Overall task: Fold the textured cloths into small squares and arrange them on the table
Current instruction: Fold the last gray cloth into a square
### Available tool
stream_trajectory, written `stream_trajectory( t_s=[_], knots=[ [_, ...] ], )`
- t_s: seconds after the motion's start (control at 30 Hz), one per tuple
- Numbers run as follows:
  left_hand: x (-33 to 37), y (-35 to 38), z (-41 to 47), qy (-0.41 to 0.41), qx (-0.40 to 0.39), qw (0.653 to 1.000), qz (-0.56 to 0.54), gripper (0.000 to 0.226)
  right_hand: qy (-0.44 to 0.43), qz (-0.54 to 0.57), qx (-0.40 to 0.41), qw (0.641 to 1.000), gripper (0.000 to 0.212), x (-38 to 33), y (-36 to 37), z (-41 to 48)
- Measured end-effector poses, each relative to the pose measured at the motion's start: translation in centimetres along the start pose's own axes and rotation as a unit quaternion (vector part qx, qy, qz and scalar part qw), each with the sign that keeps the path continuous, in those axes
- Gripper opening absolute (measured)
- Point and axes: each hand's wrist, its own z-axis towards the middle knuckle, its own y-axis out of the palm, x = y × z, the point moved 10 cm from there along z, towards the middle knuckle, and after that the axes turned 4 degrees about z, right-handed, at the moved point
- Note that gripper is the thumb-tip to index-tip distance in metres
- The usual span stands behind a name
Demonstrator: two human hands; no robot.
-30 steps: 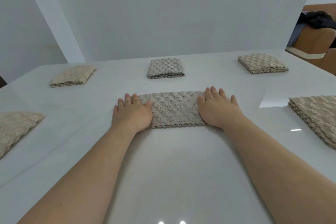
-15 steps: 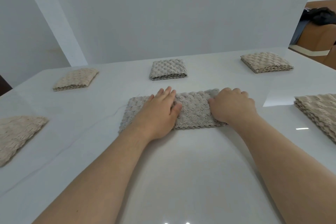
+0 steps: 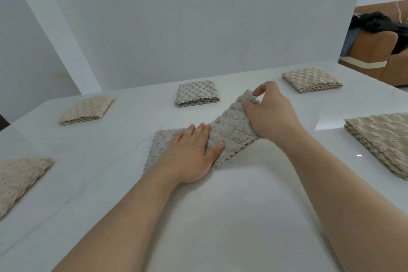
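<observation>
A grey textured cloth [image 3: 229,130], folded into a long strip, lies in the middle of the white table [image 3: 231,216]. My left hand [image 3: 189,154] presses flat on the strip's middle, fingers together. My right hand [image 3: 269,112] pinches the strip's right end and holds it raised off the table, tilted up toward the back. Three folded squares sit along the far side: a beige one [image 3: 87,110] at left, a grey one [image 3: 197,93] in the centre, a beige one [image 3: 311,80] at right.
A beige folded cloth [image 3: 18,178] lies at the left edge, and a stack of beige cloths [image 3: 384,139] at the right edge. A white wall stands behind the table. An orange sofa [image 3: 375,51] with dark clothes is at the far right.
My left hand slid from the strip's left end to its middle. My right hand closed on the right end and lifted it off the table.
</observation>
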Motion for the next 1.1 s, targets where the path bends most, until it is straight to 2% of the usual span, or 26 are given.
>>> stream_trajectory(
  t_s=[0.17, 0.23, 0.27, 0.3, 0.37, 0.47, 0.57, 0.63, 0.7, 0.77, 0.83, 1.1],
  knots=[
    [3.3, 0.5, -0.5, 0.018, 0.004, 0.999, -0.030, 0.078, -0.070, 0.060, 0.008, 0.996, 0.025, -4.1, -1.0, -2.5],
    [3.1, 0.0, -0.2, 0.020, 0.022, 0.996, -0.089, 0.071, -0.087, 0.071, -0.008, 0.994, 0.027, -4.9, -0.2, -3.4],
    [2.7, -0.7, -0.1, 0.017, 0.045, 0.986, -0.157, 0.063, -0.088, 0.079, -0.016, 0.993, 0.029, -4.9, 0.2, -3.6],
    [2.0, -1.4, -0.2, 0.005, 0.074, 0.967, -0.244, 0.054, -0.086, 0.088, -0.023, 0.992, 0.032, -4.9, 0.6, -3.7],
    [-0.4, -2.4, -0.5, -0.049, 0.130, 0.907, -0.399, 0.048, -0.081, 0.096, -0.039, 0.991, 0.045, -4.7, 1.4, -3.9],
    [-4.5, -3.8, -1.1, -0.122, 0.222, 0.835, -0.488, 0.029, -0.103, 0.098, -0.079, 0.987, 0.065, -5.0, 3.5, -5.0],
    [-7.3, -3.9, -1.2, -0.163, 0.214, 0.760, -0.592, 0.021, -0.138, 0.099, -0.110, 0.979, 0.068, -5.4, 6.2, -6.7],
    [-8.1, -3.8, -1.7, -0.185, 0.181, 0.736, -0.626, 0.029, -0.166, 0.069, -0.126, 0.976, 0.067, -5.5, 7.9, -7.7],
    [-8.5, -3.7, -2.3, -0.207, 0.129, 0.740, -0.627, 0.044, -0.189, 0.042, -0.146, 0.970, 0.062, -5.6, 9.5, -8.4],
    [-8.8, -3.6, -2.7, -0.209, 0.086, 0.759, -0.611, 0.059, -0.205, 0.026, -0.150, 0.967, 0.056, -5.4, 10.5, -8.6],
    [-9.2, -3.4, -2.7, -0.200, 0.066, 0.779, -0.591, 0.062, -0.223, 0.004, -0.150, 0.963, 0.049, -5.3, 11.1, -8.6],
    [-9.7, -2.7, -2.5, -0.214, 0.099, 0.814, -0.531, 0.027, -0.278, -0.051, -0.208, 0.936, 0.040, -5.9, 12.7, -9.7]
  ],
)
